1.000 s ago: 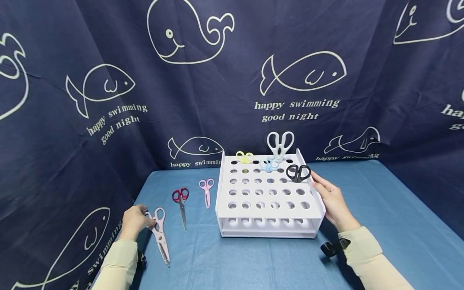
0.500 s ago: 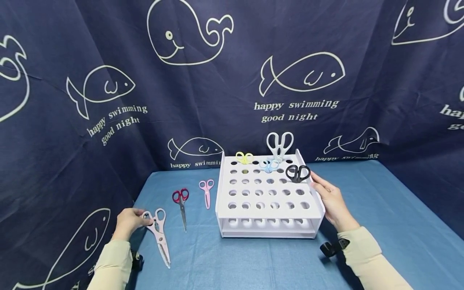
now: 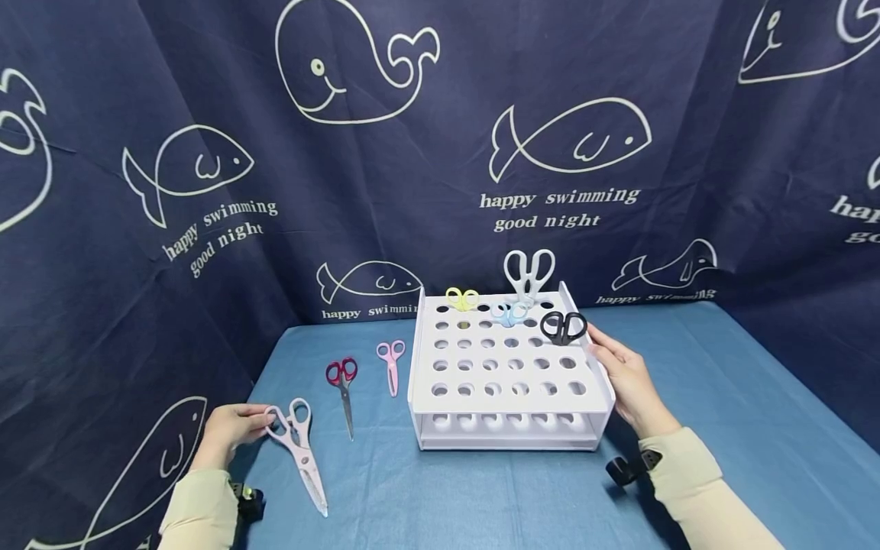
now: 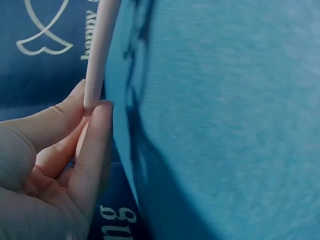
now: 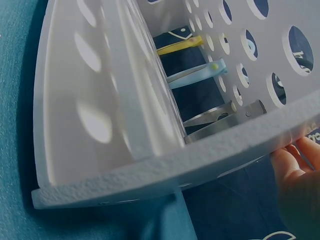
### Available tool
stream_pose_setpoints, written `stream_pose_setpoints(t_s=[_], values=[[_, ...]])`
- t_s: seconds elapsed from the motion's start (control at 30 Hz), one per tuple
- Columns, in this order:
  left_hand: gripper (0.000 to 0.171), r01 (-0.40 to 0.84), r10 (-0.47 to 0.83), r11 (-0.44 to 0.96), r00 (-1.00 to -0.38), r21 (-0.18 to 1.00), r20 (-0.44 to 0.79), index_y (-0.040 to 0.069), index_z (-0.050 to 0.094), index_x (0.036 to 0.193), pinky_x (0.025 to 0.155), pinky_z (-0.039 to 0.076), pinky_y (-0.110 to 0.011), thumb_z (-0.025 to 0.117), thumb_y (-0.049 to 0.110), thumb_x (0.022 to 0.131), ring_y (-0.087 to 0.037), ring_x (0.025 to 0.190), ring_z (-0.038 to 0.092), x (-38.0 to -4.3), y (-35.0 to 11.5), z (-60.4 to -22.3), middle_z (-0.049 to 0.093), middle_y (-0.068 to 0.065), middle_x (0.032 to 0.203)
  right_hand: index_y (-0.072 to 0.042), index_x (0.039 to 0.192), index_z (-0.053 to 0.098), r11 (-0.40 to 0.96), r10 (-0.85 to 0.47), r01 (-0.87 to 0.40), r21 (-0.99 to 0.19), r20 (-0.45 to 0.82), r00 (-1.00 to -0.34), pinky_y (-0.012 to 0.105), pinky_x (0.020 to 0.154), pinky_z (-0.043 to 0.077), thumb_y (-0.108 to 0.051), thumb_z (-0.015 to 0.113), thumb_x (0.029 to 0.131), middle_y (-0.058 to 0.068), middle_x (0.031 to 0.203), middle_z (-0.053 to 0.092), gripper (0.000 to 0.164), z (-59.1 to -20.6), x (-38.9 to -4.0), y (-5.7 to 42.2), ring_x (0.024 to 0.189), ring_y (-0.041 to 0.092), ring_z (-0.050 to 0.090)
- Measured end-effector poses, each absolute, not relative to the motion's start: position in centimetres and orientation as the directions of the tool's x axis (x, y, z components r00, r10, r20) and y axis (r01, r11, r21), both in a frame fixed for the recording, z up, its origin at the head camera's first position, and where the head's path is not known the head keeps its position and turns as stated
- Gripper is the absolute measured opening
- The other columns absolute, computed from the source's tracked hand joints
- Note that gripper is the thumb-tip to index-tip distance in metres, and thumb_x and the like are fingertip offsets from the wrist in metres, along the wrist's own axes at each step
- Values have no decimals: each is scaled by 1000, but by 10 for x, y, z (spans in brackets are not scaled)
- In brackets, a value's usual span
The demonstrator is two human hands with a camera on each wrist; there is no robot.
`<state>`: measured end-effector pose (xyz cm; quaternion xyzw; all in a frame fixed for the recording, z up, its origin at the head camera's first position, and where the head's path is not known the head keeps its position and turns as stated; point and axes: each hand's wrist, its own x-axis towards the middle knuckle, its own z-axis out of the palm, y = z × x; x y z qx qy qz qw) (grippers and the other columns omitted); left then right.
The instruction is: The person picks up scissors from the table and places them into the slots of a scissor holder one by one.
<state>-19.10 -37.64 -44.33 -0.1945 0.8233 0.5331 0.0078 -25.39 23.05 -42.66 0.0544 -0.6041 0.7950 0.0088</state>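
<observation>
My left hand (image 3: pixel 230 429) pinches the edge of one handle loop of the large pale-pink scissors (image 3: pixel 304 458). Their blades point down toward the table's near side. In the left wrist view, thumb and fingers meet on the pink handle (image 4: pixel 100 55), and its shadow falls apart from it on the blue cloth. At the right side panel of the white holed rack (image 3: pixel 516 405), my right hand (image 3: pixel 629 382) grips the edge. Black scissors (image 3: pixel 564 341), light-blue scissors (image 3: pixel 509 319), yellow scissors (image 3: pixel 464 305) and tall pale-grey scissors (image 3: pixel 528 289) stand in the rack, loops up.
Red-handled scissors (image 3: pixel 347 405) and small pink scissors (image 3: pixel 393 376) lie on the blue tablecloth (image 3: pixel 467 504) left of the rack. A dark-blue curtain (image 3: pixel 385 198) with fish drawings rises behind and at both sides.
My left hand has drawn left and slightly nearer, shifting from over the loops to the outer loop's edge. The large pink scissors have moved slightly nearer. The right hand still grips the rack.
</observation>
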Motion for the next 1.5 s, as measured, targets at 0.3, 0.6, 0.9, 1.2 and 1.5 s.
stream_pose_setpoints(t_s=[0.3,0.6,0.9,1.2,1.5], values=[[13,-309,-266,172,-929,935,-258,-2,74,99,67,61,-22,67,-2,87,-5,69,69,-189,-382,-425,72,6,77,-6,146,40,-255,-48,-81,-963,96,-994,14,84,55,-17,56,98,-26,111,64,51,-423,-256,231,101,-4,62],[17,-290,-240,137,-937,947,-252,20,75,80,70,61,-23,71,5,87,-5,71,70,-194,-369,-394,72,7,75,-6,145,41,-260,-46,-91,-961,107,-993,14,83,55,-17,58,98,-26,111,65,52,-422,-256,232,100,-4,62],[24,-277,-217,142,-945,950,-243,27,73,75,68,60,-19,71,7,88,-3,70,67,-204,-354,-365,70,9,74,-10,145,43,-220,-45,-42,-975,53,-998,14,83,56,-20,58,97,-27,113,63,51,-427,-252,234,100,-6,61],[30,-194,-204,108,-964,975,-169,29,74,70,68,60,-18,70,5,88,0,69,67,-214,-345,-332,71,13,71,-5,148,35,-119,-57,4,-993,2,-998,11,86,52,-27,60,97,6,155,30,61,-420,-251,234,103,-11,56],[22,-76,-225,68,-973,995,-58,28,75,72,67,60,-17,76,8,83,0,69,67,-223,-326,-290,72,13,72,0,147,31,-31,-53,24,-999,-22,-998,11,85,53,-32,59,97,17,155,24,66,-416,-249,237,100,-14,54]])
